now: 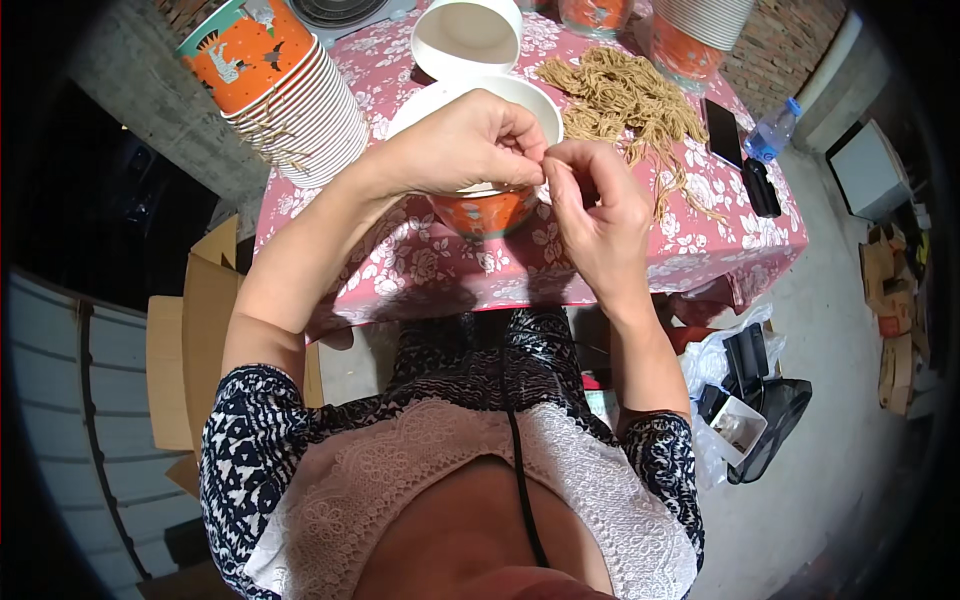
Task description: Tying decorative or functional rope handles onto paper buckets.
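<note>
Both my hands meet above an orange patterned paper bucket [482,214] with a white inside, which stands near the table's front edge. My left hand [470,145] comes over the rim with its fingertips pinched together. My right hand [603,205] is closed in a pinch too, just right of the rim, its fingertips touching those of the left. Whatever they pinch is too small to make out. Behind the bucket lies another white-lined bucket [466,40], tipped with its mouth toward me. A tangled heap of tan cords [622,95] lies to the right.
A tall stack of nested paper buckets [300,125], with tan cords on its side, stands at the left. More stacked buckets [695,40] are at the back right. A phone [722,133], a water bottle [774,130] and a black object [760,188] sit on the flowered tablecloth [690,245].
</note>
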Available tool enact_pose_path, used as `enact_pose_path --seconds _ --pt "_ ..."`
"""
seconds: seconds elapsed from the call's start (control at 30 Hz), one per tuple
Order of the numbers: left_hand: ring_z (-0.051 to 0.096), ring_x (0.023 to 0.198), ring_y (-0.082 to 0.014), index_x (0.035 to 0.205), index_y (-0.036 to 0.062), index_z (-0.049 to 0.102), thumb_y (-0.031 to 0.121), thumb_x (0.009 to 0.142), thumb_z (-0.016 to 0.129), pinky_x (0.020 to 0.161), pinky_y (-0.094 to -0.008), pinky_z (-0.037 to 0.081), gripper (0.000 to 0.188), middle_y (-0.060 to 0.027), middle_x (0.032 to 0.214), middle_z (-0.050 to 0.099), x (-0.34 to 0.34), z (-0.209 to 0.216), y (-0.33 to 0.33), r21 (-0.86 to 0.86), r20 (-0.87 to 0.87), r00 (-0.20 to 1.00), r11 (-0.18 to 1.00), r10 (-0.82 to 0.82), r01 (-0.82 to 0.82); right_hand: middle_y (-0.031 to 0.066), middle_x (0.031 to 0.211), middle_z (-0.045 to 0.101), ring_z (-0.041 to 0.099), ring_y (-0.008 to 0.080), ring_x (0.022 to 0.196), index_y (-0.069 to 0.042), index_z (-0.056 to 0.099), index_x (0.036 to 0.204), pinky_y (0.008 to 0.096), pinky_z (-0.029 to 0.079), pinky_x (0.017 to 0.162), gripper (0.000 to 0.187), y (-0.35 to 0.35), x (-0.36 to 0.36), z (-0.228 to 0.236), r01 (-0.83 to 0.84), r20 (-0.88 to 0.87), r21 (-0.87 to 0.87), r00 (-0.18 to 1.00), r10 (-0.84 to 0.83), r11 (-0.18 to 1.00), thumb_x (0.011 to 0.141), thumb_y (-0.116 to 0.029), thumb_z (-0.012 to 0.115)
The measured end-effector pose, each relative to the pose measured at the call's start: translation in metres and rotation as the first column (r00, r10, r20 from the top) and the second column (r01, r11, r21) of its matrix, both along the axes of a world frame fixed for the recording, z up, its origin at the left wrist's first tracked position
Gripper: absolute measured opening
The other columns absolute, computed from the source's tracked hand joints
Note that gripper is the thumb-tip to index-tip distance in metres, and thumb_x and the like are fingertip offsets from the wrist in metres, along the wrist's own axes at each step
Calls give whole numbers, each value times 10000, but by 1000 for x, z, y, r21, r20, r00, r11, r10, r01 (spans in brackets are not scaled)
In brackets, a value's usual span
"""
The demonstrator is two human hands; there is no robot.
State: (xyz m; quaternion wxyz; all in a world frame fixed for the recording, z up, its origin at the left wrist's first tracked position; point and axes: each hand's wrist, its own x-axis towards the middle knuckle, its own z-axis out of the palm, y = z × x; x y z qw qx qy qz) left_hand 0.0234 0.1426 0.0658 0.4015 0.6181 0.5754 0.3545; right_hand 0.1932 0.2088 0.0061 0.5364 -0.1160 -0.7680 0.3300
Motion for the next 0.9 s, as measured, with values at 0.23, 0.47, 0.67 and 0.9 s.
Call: enact_pose_path --seconds 0.23,0.47,0.67,0.9 --pt "576 679 -64 884 -43 649 45 839 695 643 -213 485 108 -28 776 642 -9 -1 2 -33 172 985 999 16 -11 108 763 565 584 218 602 -10 579 874 304 460 527 135 25 10 -8 -111 54 246 993 100 963 764 63 550" --pt "583 683 -78 878 -47 649 35 839 685 632 -215 481 98 -40 768 640 -14 -7 4 -39 227 973 998 -40 50 114 874 576 565 204 695 16 604 939 295 455 616 158 11 5 -7 -90 60 169 995 80 982 785 32 634" --pt "588 663 -63 902 -27 612 34 849 676 598 -191 467 103 -42 765 645 -10 -5 2 -34 269 963 998 -34 45 125 810 558 565 263 623 -11 590 887 340 469 543 130 16 -3 -20 -37 14 256 999 35 966 790 20 671" --pt "579 645 -49 877 -10 590 1 842 663 586 -182 460 82 -24 741 627 -3 -8 3 -8 204 978 1000 31 -30 122 811 564 594 274 633 -22 601 860 361 480 551 115 -7 -1 -34 35 39 167 998 -43 985 794 22 684"
